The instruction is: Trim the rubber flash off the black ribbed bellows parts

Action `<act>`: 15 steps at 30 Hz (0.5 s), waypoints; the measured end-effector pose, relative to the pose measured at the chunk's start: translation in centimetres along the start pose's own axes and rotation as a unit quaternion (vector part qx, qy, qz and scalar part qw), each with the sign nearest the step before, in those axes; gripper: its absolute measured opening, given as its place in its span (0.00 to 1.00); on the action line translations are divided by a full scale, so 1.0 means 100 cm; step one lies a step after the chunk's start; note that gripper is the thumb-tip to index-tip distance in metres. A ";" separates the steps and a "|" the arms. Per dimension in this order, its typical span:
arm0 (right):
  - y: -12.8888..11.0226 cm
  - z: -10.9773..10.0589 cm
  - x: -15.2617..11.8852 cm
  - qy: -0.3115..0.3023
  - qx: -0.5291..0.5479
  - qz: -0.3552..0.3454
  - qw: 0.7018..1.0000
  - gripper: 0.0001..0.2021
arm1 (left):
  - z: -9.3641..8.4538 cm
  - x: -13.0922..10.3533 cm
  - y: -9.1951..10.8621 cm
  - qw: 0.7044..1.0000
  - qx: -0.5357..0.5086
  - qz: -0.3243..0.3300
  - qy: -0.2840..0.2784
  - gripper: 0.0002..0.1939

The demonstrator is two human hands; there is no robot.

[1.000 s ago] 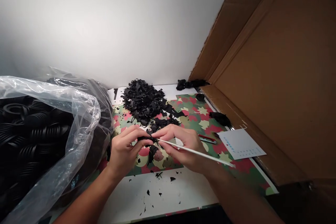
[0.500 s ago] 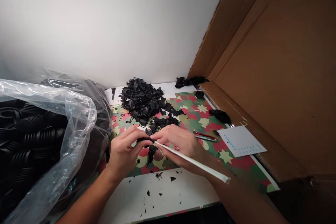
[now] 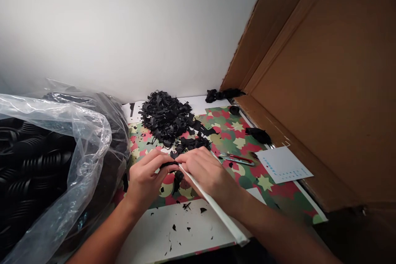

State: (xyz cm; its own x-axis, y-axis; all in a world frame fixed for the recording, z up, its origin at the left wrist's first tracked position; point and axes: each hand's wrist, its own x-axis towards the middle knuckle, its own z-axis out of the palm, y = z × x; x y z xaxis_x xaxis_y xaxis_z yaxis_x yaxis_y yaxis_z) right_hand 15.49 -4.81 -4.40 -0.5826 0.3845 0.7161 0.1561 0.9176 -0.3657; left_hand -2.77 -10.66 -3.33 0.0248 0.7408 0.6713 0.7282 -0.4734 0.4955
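Note:
My left hand (image 3: 145,177) pinches a small black piece (image 3: 169,165), mostly hidden by the fingers. Touching the same piece at its right end, my right hand (image 3: 206,173) has its fingers closed round a long thin white stick (image 3: 216,208). The stick's far end points down and to the right, past the wrist. Behind both hands lies a heap of black scraps (image 3: 167,115), with a smaller cluster (image 3: 193,144) just beyond my right fingers. Red-handled snips (image 3: 238,159) lie to the right of my right hand.
A clear plastic bag (image 3: 93,132) of black ribbed parts (image 3: 37,161) fills the left. A camouflage-patterned sheet (image 3: 222,132) covers the surface. On the right are a white card (image 3: 284,165) and a cardboard wall (image 3: 334,90); a white wall (image 3: 130,29) rises behind.
The white stick has swung, its far end moving down and to the left. My right hand has turned and shifted slightly left. My left hand is nearly where it was.

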 end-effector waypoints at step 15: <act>0.025 -0.008 0.003 0.039 0.099 0.282 0.953 0.08 | -0.007 -0.003 0.003 0.993 -0.082 -0.090 -0.005 0.03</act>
State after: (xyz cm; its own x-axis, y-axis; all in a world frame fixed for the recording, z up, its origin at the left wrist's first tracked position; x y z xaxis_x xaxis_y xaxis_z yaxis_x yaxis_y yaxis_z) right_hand 16.32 -2.29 -4.62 -0.3875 0.8248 0.4118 0.2686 0.5284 -0.8054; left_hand -3.03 -11.33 -3.02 -0.0882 0.8240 0.5597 0.6002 -0.4045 0.6901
